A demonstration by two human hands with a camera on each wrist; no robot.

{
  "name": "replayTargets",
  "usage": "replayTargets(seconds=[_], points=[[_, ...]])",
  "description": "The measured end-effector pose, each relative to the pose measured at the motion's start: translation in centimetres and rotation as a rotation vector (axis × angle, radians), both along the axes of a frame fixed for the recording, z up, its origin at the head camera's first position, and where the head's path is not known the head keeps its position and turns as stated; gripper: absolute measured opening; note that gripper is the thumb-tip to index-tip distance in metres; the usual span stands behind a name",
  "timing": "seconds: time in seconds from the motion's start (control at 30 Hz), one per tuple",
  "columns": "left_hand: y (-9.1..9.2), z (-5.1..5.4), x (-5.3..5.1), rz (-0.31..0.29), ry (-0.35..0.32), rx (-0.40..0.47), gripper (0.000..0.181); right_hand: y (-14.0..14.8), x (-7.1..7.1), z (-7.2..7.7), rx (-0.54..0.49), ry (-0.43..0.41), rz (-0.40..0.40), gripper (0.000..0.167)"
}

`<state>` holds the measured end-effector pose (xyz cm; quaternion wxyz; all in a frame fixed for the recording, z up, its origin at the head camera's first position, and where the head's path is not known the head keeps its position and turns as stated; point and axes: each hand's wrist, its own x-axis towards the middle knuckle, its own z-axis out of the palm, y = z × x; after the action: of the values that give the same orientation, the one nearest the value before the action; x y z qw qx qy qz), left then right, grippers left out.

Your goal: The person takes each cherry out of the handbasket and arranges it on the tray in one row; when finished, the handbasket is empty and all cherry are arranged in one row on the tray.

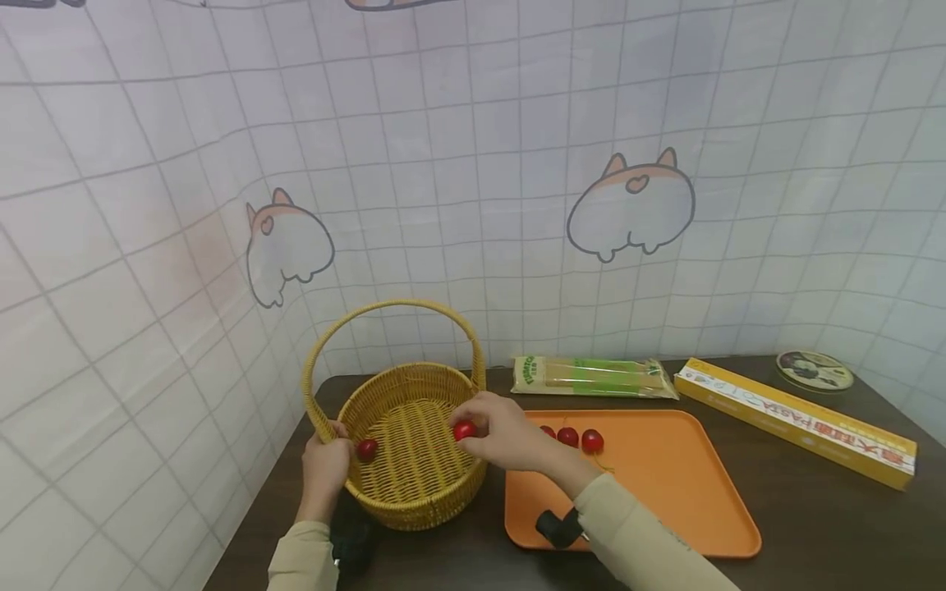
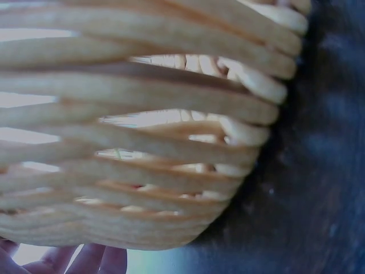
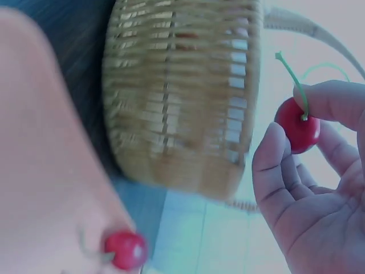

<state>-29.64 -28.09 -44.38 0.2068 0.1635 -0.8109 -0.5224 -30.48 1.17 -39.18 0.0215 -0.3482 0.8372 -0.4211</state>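
A yellow wicker basket with a tall arched handle stands on the dark table. My left hand grips its left side, where the handle meets the rim; in the left wrist view only some fingers show below the weave. My right hand pinches a red cherry with a green stem between thumb and fingertips, at the basket's right rim. One dark red cherry lies inside the basket at the left. Several cherries lie on the orange tray, partly hidden behind my right hand.
Behind the tray lies a green and clear noodle packet. A long yellow pasta box lies slanted at the right, with a round tin behind it. A white checked cloth hangs at the back and left.
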Motion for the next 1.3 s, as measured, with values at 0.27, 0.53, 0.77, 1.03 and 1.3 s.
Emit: replayTargets(seconds=[0.27,0.53,0.77,1.03,1.3], points=[[0.1,0.0,0.0,0.012,-0.019,0.015,0.019,5.4,0.0,-1.3,-0.047,-0.052,-0.071,0.027],[-0.1,-0.1,0.0,0.005,-0.007,0.008,0.018,9.7,-0.4,-2.7,0.018,0.068,-0.163,0.029],[0.0,0.0,-0.1,0.007,-0.006,0.017,0.019,12.7,-0.5,-3.6,0.043,0.020,-0.196,0.032],[-0.2,-0.1,0.1,0.003,-0.007,0.018,0.017,15.4,-1.6,-4.0,0.058,0.012,-0.288,0.033],[0.0,0.0,0.0,0.011,-0.015,-0.001,0.020,18.1,-1.9,-4.5,0.120,0.028,-0.348,0.032]])
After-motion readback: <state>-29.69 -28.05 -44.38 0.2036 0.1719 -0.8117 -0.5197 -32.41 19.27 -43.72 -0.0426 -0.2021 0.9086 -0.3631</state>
